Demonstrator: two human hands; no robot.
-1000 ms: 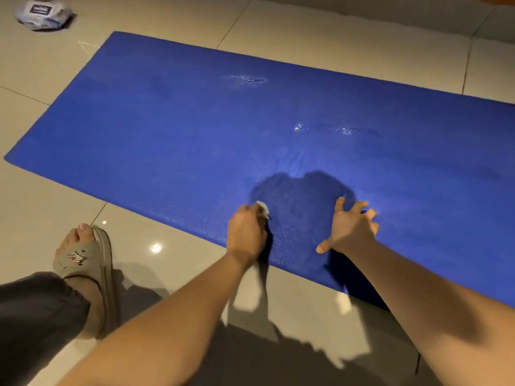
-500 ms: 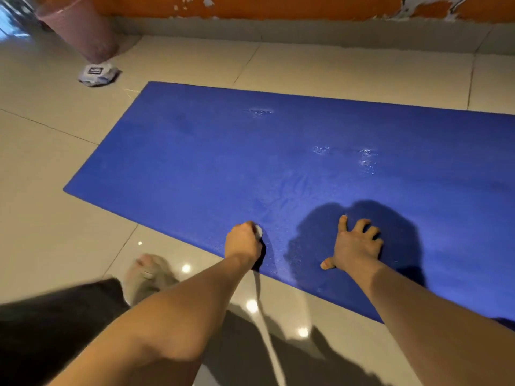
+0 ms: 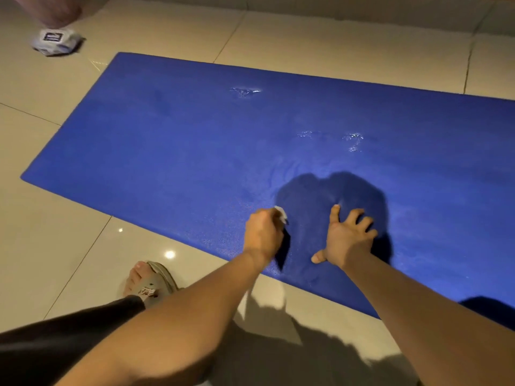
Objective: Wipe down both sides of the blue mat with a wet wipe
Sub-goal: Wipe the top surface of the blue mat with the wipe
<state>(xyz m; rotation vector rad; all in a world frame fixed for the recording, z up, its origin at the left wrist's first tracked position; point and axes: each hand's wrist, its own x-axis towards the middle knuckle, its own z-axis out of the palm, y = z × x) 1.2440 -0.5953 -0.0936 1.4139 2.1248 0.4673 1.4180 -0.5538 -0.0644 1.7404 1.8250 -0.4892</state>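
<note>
The blue mat lies flat on the tiled floor, stretching from the upper left to the right edge of the view. Near its front edge my left hand is curled round a small white wet wipe, of which only a corner shows past the knuckles, and holds it against the mat. Just to the right, my right hand rests on the mat with fingers spread. Wet glints show on the mat farther back.
A white pack of wipes lies on the floor beyond the mat's far left corner, next to a pinkish bin base. My left foot in a grey sandal stands on the tiles in front of the mat.
The view has swung down and closer. Both hands stay near the mat's front edge, the left still holding the wipe, the right still spread on the mat.
</note>
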